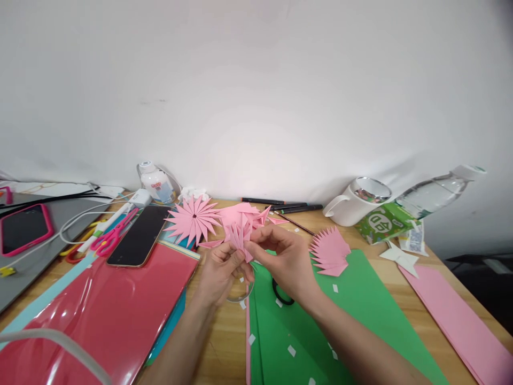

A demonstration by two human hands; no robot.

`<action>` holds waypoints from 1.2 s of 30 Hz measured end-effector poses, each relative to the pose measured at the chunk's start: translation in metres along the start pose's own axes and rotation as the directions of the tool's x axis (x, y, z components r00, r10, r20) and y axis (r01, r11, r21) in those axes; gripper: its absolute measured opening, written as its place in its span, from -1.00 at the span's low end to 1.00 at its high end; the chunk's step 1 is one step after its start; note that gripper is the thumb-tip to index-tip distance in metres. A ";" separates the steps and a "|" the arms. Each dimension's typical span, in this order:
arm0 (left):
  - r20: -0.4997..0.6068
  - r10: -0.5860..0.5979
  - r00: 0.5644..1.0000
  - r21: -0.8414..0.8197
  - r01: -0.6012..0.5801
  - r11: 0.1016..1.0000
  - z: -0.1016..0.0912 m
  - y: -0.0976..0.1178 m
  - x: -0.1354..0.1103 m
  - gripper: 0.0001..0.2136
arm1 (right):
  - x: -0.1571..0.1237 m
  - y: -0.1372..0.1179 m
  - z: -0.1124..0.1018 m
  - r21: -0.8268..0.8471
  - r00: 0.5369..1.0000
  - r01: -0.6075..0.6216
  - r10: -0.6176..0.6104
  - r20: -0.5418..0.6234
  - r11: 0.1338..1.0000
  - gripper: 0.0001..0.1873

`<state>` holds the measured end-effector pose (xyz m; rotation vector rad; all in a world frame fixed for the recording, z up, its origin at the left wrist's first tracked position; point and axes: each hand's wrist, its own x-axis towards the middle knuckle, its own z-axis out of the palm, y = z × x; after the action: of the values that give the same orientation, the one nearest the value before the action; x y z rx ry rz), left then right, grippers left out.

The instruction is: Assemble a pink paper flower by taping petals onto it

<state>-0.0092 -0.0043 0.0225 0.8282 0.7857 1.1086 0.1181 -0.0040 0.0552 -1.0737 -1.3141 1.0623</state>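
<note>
My left hand (224, 267) and my right hand (284, 256) meet over the middle of the table. Between their fingertips is a small pleated piece of pink folded paper (240, 238), with thumbs and fingers pinched on its lower part. Right behind it lie more pink folded paper pieces (240, 211), partly hidden by the held one. A round pink paper pinwheel (194, 216) with pointed tips rests to the left. On the right, a half-round fan of pink folded paper (331, 251) lies on the green paper's edge.
Green paper sheets (360, 321) with white scraps lie under my right arm. Red paper in plastic (108, 305), a phone (138, 235) and pink scissors (114, 235) are left. A mug (348, 206), a tilted bottle (435, 192) and pink strips (457, 321) stand or lie right.
</note>
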 end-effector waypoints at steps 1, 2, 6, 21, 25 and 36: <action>0.002 0.001 1.000 -0.002 -0.001 1.000 0.000 0.000 0.000 -0.66 | 0.000 0.000 0.000 0.003 1.000 -0.001 0.001 -0.002 1.000 -0.90; 0.004 0.002 1.000 -0.004 -0.002 1.000 0.000 0.000 0.000 -0.66 | -0.001 0.000 0.000 0.001 1.000 0.000 0.000 -0.004 1.000 -0.91; 0.018 0.011 1.000 -0.018 -0.011 1.000 -0.001 -0.001 0.000 -0.68 | -0.002 -0.001 0.002 -0.016 1.000 0.006 -0.006 -0.016 1.000 -0.92; 0.088 0.035 0.995 -0.086 -0.028 0.996 -0.004 -0.003 0.003 -0.74 | -0.002 -0.003 0.003 -0.017 1.000 0.011 -0.012 -0.018 1.000 -0.92; 0.105 0.051 0.993 -0.101 -0.041 0.994 -0.004 -0.004 0.003 -0.76 | -0.003 -0.004 0.003 -0.039 1.000 0.016 -0.017 -0.026 0.999 -0.93; 0.099 0.035 0.994 -0.061 -0.029 0.998 -0.005 -0.007 0.003 -0.73 | -0.001 -0.005 0.001 -0.038 1.000 -0.007 0.007 -0.004 0.999 -0.93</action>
<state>-0.0099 -0.0026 0.0133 0.8417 0.6548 1.1051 0.1165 -0.0065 0.0601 -1.1082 -1.3327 1.0434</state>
